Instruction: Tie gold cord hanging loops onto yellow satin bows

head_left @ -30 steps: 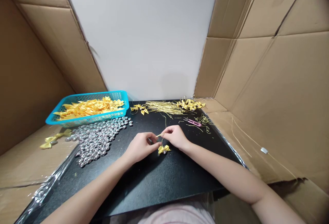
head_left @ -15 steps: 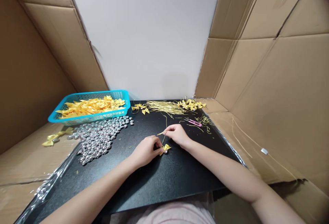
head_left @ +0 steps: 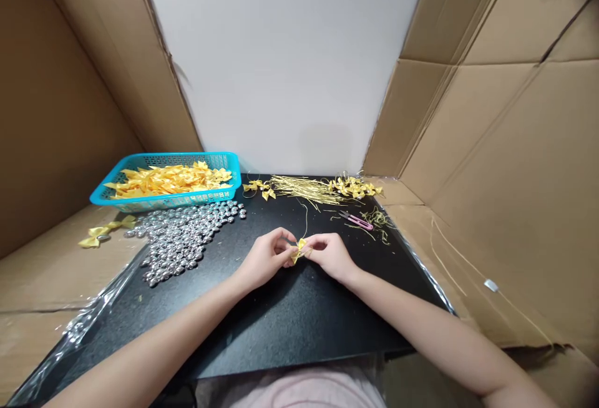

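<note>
A small yellow ribbon bow [head_left: 299,250] is between my two hands, above the middle of the black table. My left hand [head_left: 271,255] pinches the bow's left side between thumb and fingers. On the other side, my right hand [head_left: 330,255] is closed in a pinch at the bow's right edge; its fingertips partly cover the bow. A thin gold cord [head_left: 306,218] rises from the bow and curves away toward the back. Whether the right fingers grip ribbon or cord is too small to tell.
A blue basket [head_left: 98,196] of yellow bows stands at back left, with silver beads [head_left: 180,242] before it. Along the back lie cut gold cords [head_left: 306,189] and beaded bows [head_left: 355,187]. Pink thread snips [head_left: 358,221] lie beside cord scraps [head_left: 377,219]. Cardboard walls [head_left: 505,165] flank the table.
My right hand has come down and closer to the left hand, meeting it at the bow. The bow has been raised and turned between the fingers. The view has shifted slightly.
</note>
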The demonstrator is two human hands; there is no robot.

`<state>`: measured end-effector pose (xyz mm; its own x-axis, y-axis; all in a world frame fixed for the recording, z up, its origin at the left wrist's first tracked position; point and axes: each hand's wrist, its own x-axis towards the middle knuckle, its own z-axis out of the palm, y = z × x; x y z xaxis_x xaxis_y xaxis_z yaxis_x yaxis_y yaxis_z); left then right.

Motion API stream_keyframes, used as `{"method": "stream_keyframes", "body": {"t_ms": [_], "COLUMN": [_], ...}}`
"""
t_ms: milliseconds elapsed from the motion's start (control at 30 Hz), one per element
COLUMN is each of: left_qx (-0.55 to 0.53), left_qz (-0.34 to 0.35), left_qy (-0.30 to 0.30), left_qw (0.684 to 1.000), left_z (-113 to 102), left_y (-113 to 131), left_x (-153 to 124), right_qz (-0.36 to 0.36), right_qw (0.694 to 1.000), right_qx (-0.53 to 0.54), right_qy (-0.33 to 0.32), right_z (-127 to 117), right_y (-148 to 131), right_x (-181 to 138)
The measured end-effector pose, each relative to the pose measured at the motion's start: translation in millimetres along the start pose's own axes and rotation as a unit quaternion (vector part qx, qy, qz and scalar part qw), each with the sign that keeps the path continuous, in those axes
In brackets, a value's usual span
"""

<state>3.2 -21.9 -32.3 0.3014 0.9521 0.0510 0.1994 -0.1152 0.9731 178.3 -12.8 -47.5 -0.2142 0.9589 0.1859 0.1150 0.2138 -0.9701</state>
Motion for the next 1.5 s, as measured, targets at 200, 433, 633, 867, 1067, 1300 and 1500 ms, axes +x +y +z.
{"method": "stream_keyframes", "body": {"t_ms": [200,433,633,867,1067,1300,1500], "left_qx": [-0.058,-0.137,-0.153,-0.161,-0.156,-0.148,-0.138], "left_qz": [-0.008,-0.036,-0.047,-0.038,-0.034,-0.034,-0.026], "left_qy": [0.01,0.04,0.086,0.111,0.115,0.114,0.119], "left_qw": [0.998,0.989,0.983,0.98,0.98,0.982,0.983], "left_z": [1.3,10.9,20.1,19.1,19.0,20.1,21.3], "left_y": [5.8,4.8,3.2,5.7,5.2,4.8,3.2], "left_x": [-1.4,-2.2,-5.8,-6.3,-6.9,-7.1,-5.4], "right_qz": [0.004,-0.05,-0.089,-0.148,-0.151,-0.125,-0.135], "right_qw": [1.0,0.993,0.987,0.976,0.976,0.982,0.981], "right_qx": [-0.008,-0.04,-0.064,-0.092,-0.102,-0.075,-0.074], "right_qy": [0.03,0.096,0.12,0.13,0.121,0.118,0.114], "right_z": [0.1,3.2,6.9,5.5,3.2,4.0,5.3], "right_y": [0.2,-6.5,-9.6,-21.4,-23.4,-18.9,-20.2], "right_x": [-1.0,-6.6,-10.1,-14.9,-13.8,-10.8,-11.5]}}
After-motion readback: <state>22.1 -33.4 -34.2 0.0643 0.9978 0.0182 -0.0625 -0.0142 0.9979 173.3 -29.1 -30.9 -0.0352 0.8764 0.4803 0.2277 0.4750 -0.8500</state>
